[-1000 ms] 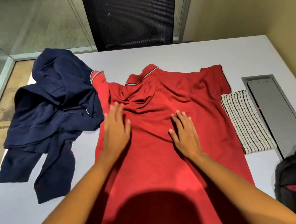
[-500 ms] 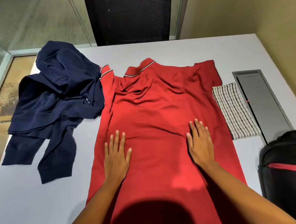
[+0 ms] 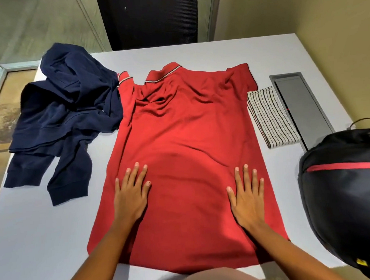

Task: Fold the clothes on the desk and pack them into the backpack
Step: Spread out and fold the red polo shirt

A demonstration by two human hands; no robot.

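- Red polo shirt (image 3: 187,152): flat under both palms, long axis running away from them, collar far end.
- Backpack (image 3: 345,195): just outboard of right hand (image 3: 247,203).
- Left hand (image 3: 130,199): like the right, spread wide, gripping nothing.

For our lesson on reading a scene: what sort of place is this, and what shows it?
Probably an office or meeting room: a plain grey desk with a built-in cable hatch, a black mesh chair back behind it, and glass partition walls.
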